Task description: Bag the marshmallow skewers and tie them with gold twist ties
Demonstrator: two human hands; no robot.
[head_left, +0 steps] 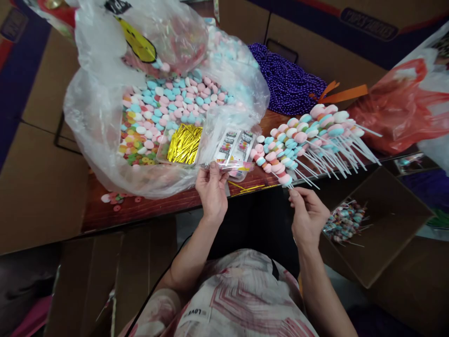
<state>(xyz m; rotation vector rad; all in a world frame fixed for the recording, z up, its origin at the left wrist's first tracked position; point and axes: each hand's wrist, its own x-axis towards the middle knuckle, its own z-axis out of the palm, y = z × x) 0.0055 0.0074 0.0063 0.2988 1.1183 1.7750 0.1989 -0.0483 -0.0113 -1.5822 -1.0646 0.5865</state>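
My left hand [212,193] pinches a small clear printed bag [242,165] between thumb and fingers at the table's front edge. My right hand [308,210] is closed on the white stick of a candy skewer [285,179], whose pink, red and blue sweets point away from me. The skewer's tip lies just right of the bag, apart from it. Beyond my right hand lies a heap of candy skewers [315,131] with their sticks toward me. Past my left hand are gold twist ties [184,144] in a clear tub and a stack of printed bags [233,146] in another container.
A big clear plastic bag [94,135] holds loose pastel candies [175,100] and gummy rings. Purple bead strands [284,77] and a red plastic bag [396,112] lie farther back. Several loose twist ties [247,188] rest at the edge. A cardboard box [389,224] below right contains wrapped skewers [347,220].
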